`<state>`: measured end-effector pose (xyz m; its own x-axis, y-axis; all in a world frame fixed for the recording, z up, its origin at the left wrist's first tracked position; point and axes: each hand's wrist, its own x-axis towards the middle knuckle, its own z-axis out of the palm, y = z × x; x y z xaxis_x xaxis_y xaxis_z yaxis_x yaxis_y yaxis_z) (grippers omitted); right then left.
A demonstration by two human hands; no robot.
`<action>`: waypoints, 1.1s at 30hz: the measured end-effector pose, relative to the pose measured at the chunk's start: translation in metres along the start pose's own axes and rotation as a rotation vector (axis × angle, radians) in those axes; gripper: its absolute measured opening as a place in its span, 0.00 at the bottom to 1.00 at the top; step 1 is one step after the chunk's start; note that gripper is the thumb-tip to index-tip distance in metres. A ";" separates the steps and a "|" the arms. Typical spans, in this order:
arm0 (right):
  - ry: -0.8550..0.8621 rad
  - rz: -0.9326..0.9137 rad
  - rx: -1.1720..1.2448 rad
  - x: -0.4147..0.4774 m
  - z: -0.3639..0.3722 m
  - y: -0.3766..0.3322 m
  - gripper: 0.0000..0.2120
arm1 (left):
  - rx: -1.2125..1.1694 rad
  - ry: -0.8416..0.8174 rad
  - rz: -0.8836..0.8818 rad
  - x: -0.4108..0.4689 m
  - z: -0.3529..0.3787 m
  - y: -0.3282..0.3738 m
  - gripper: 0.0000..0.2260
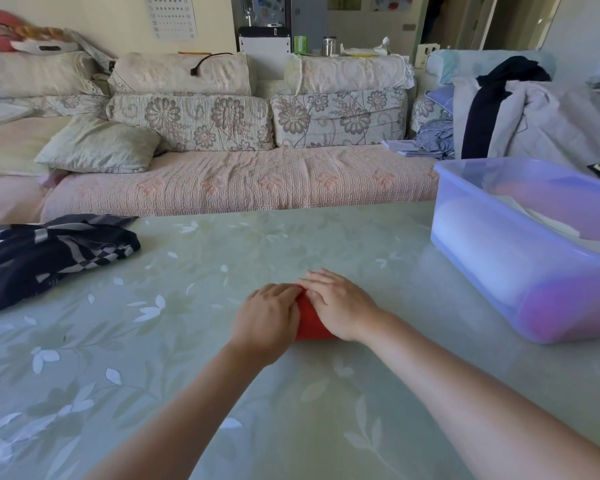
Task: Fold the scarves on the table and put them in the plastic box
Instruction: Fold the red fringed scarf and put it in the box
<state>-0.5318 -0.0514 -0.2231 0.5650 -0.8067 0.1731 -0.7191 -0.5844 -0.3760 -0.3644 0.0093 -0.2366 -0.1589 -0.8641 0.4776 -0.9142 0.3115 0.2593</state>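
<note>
A red scarf (310, 323) lies folded small on the green floral table (222, 393) near its middle. Both my hands rest flat on it: my left hand (267, 318) covers its left part, my right hand (338, 306) its right part, so only a red strip shows between them. A dark black-and-white patterned scarf (45, 251) lies crumpled at the table's left edge. The translucent purple plastic box (520, 271) stands on the right of the table with pale and pinkish cloth showing inside.
Behind the table runs a sofa (239, 181) with floral cushions and a loose pillow (97, 145). Clothes are heaped on a chair (520, 112) at the back right, behind the box.
</note>
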 end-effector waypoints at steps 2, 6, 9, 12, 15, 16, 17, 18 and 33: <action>-0.101 0.079 0.048 0.000 0.003 0.007 0.21 | 0.015 -0.112 -0.005 -0.007 0.006 -0.002 0.27; -0.169 0.112 0.080 -0.002 0.006 0.010 0.23 | 0.045 -0.304 -0.007 -0.009 0.002 -0.013 0.39; -0.173 0.065 -0.008 -0.006 0.001 0.011 0.27 | 0.076 -0.364 -0.021 -0.014 0.000 -0.017 0.47; -0.138 -0.094 -0.243 -0.019 -0.007 0.015 0.40 | 0.141 -0.355 0.025 -0.016 0.001 -0.019 0.52; -0.134 -0.128 -0.272 -0.033 -0.010 0.024 0.42 | 0.159 -0.387 0.048 -0.008 -0.002 -0.012 0.48; -0.129 -0.109 -0.249 -0.037 -0.012 0.028 0.42 | 0.152 -0.408 0.062 -0.005 -0.001 -0.006 0.46; -0.120 -0.083 -0.221 -0.042 -0.017 0.033 0.41 | 0.146 -0.418 0.082 -0.001 0.000 0.004 0.45; -0.114 -0.054 -0.199 -0.048 -0.022 0.039 0.41 | 0.147 -0.424 0.099 0.004 0.004 0.014 0.43; -0.060 0.306 -0.151 -0.159 -0.092 0.141 0.37 | -0.148 -0.678 0.116 0.082 0.062 0.172 0.26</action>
<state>-0.7605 -0.0142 -0.2196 0.3333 -0.9426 0.0177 -0.9081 -0.3260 -0.2627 -0.5577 -0.0322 -0.2045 -0.4937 -0.8631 -0.1068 -0.8245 0.4255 0.3730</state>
